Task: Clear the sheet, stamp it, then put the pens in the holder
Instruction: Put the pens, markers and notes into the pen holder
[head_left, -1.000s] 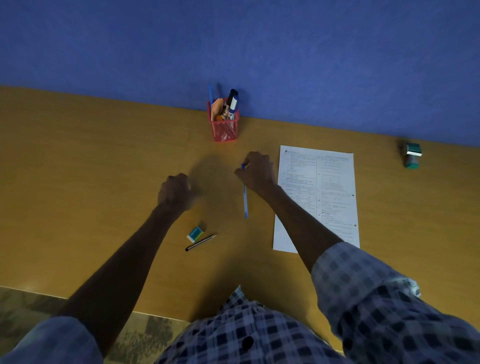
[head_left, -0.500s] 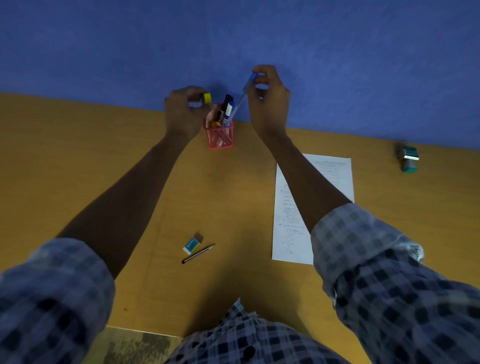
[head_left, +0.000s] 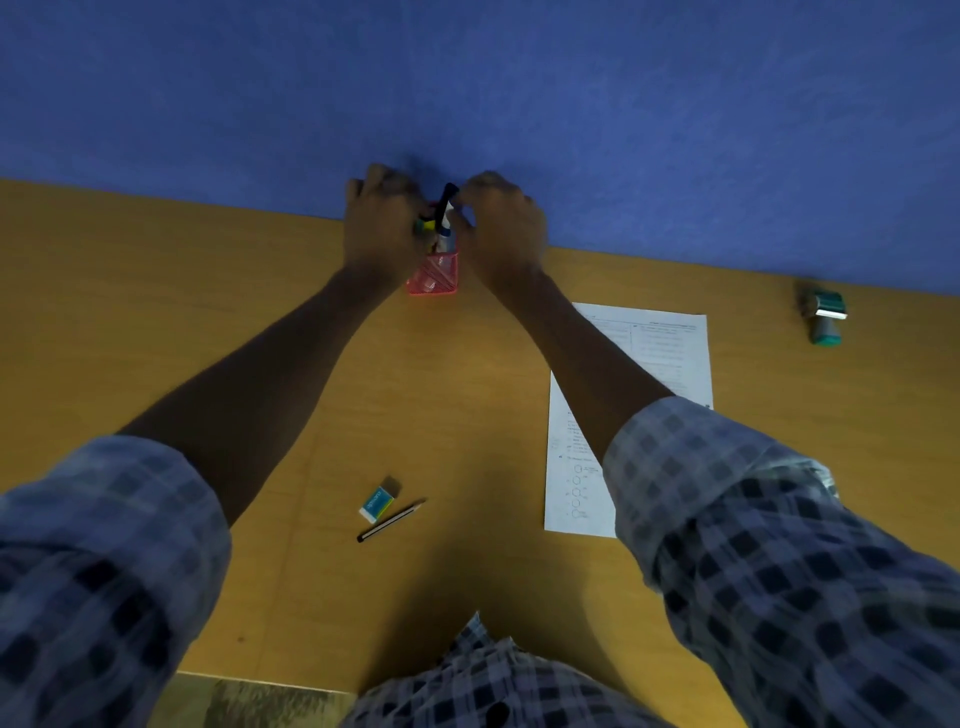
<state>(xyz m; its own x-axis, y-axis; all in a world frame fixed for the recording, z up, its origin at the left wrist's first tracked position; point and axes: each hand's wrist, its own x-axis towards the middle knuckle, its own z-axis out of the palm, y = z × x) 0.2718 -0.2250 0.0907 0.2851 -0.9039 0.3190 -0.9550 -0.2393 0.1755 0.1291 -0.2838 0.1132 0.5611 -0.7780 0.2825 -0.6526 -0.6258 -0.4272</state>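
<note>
The red mesh pen holder (head_left: 434, 275) stands at the table's far edge against the blue wall. A black-capped marker (head_left: 445, 205) sticks up out of it. My left hand (head_left: 382, 228) curls over the holder's left side, its fingertips on a yellow highlighter (head_left: 427, 225) at the rim. My right hand (head_left: 501, 231) is bunched over the right side, fingertips touching the markers' tops; the blue pen is not visible. The printed sheet (head_left: 670, 348) lies to the right, partly under my right forearm. The green stamp (head_left: 825, 318) lies on its side at the far right.
A blue-and-white eraser (head_left: 376, 503) and a dark pencil (head_left: 390, 521) lie side by side on the wooden table (head_left: 156, 322) near its front edge, between my forearms. The wall rises directly behind the holder.
Both hands rose from the table to the holder, the right with a blue pen, the left with a yellow-capped highlighter. They have since dropped onto the holder's top, and the blue pen is gone from sight.
</note>
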